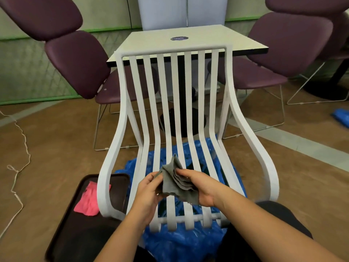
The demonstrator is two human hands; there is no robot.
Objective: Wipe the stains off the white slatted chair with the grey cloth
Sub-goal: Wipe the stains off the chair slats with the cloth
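Note:
The white slatted chair (177,103) stands right in front of me, its back toward a table and its seat slats running down to me. Above the seat I hold the crumpled grey cloth (175,182) between both hands. My left hand (147,193) pinches its left edge, and my right hand (200,188) grips the folded right side, thumb on top. The cloth hangs a little above the slats and does not touch them. No stains are plain to see on the slats from here.
A blue plastic sheet (179,241) lies under the chair. A dark tray (79,224) with a pink cloth (88,201) sits on the floor at left. Purple chairs (75,59) flank a pale table (181,44) behind. A cord (18,167) trails across the floor at far left.

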